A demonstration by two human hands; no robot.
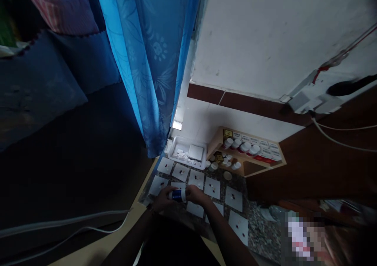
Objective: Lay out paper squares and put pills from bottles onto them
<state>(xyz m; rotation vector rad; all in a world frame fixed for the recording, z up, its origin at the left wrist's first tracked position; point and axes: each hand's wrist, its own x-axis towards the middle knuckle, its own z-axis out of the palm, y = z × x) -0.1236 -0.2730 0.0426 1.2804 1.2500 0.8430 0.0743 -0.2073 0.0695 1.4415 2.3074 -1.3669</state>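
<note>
A white bottle with a blue label lies sideways between my hands, above a speckled counter. My left hand is wrapped round its left end. At the other end, the fingers of my right hand are closed on the bottle. Several white paper squares are laid out in rows around my hands, most with small dark and light pills on them. One paper lies at the lower right with dark pills. My forearms hide parts of the nearer papers.
A white tray with folded papers stands by the wall. Beside it, a wooden shelf holds boxes and white bottles; more bottles and a round lid are near it. A blue curtain hangs left; a blurred patch is lower right.
</note>
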